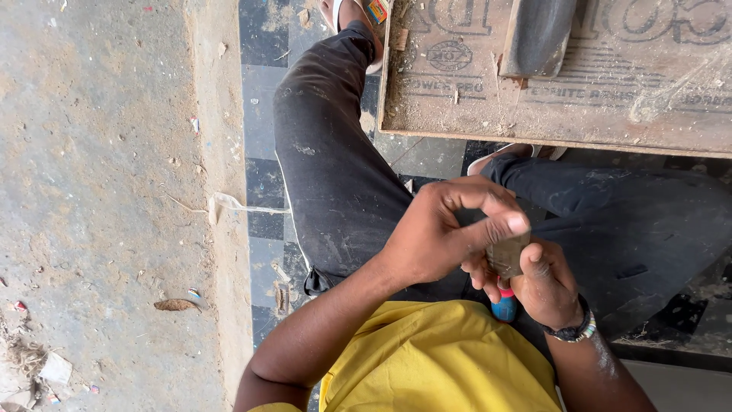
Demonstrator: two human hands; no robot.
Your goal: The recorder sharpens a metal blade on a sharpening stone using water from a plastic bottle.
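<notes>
My left hand [438,233] reaches across my lap and pinches a small flat brown piece [507,254] between thumb and fingers. My right hand [545,288], with a beaded watch band at the wrist, holds the same piece from below. A small blue object with a red end [504,306] pokes out under my right hand's fingers and seems gripped in that hand. Both hands meet above my black trousers [335,168]. My yellow shirt [442,358] fills the bottom of the view. The piece's lower part is hidden by my fingers.
A brown printed board [595,99] lies ahead of my knees with a dark grey block [537,34] on it. A black and grey tiled floor [263,91] runs under my legs. A dusty concrete slab [99,191] with litter lies to the left. One sandalled foot [354,11] shows at the top.
</notes>
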